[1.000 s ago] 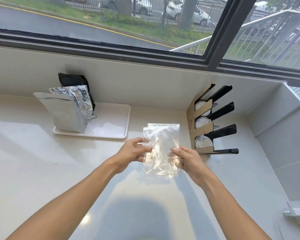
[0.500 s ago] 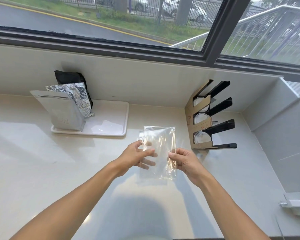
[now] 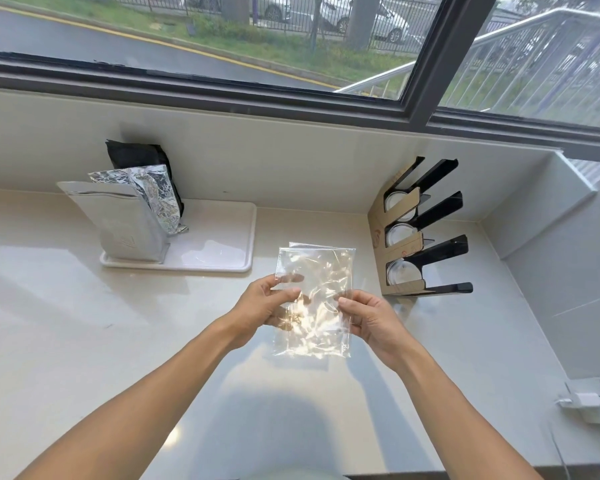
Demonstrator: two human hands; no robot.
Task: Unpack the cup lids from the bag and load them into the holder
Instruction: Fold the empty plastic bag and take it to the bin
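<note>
clear plastic bag (image 3: 314,299) held above counter, looks flat and empty | left hand (image 3: 264,306) and right hand (image 3: 369,318) each pinched on a side edge | lid holder (image 3: 418,233) near right, slots showing lids | risk: slick film slipping from pinch | pale glossy counter (image 3: 66,323), window behind

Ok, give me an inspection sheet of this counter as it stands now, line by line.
Surface: pale counter, glossy, sunlit.
Job's things: clear bag held up flat, looks empty; holder in the right corner, a lid in each of three slots.
Clutter: white tray with silver pouch, crumpled foil bag and black bag.
Grips: left hand and right hand pinch the bag's side edges.
Cables: white plug in an outlet, thin cord below.
Surroundings: window, road, parked cars.
</note>
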